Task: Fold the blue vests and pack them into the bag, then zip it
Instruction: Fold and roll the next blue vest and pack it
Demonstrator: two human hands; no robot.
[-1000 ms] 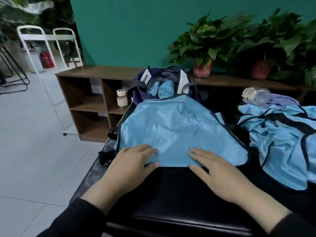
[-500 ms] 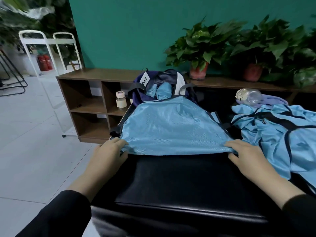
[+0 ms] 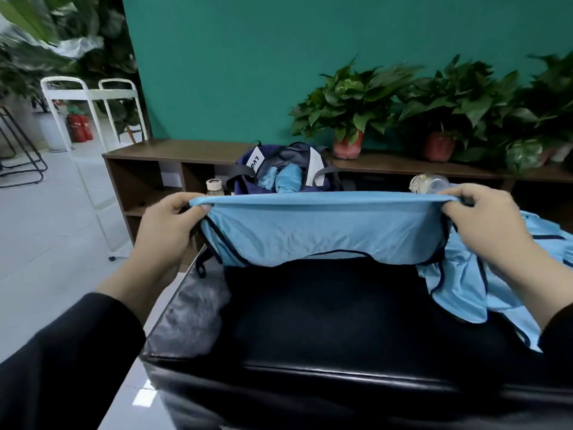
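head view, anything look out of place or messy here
A clear plastic bottle lies on its side behind the held vest, odd among clothing. Beside it, the remaining vests sit crumpled, spilling toward the black bench edge. Nothing looks damaged.

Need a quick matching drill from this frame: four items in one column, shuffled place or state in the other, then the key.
Things:
1. held vest
2. bag
3. loose vests
4. clear bottle

States:
A. heaped at the right of the black surface
B. open, blue fabric inside
C. stretched between left hand and right hand
D. lying on its side behind the right hand

Pairs: 1-C, 2-B, 3-A, 4-D
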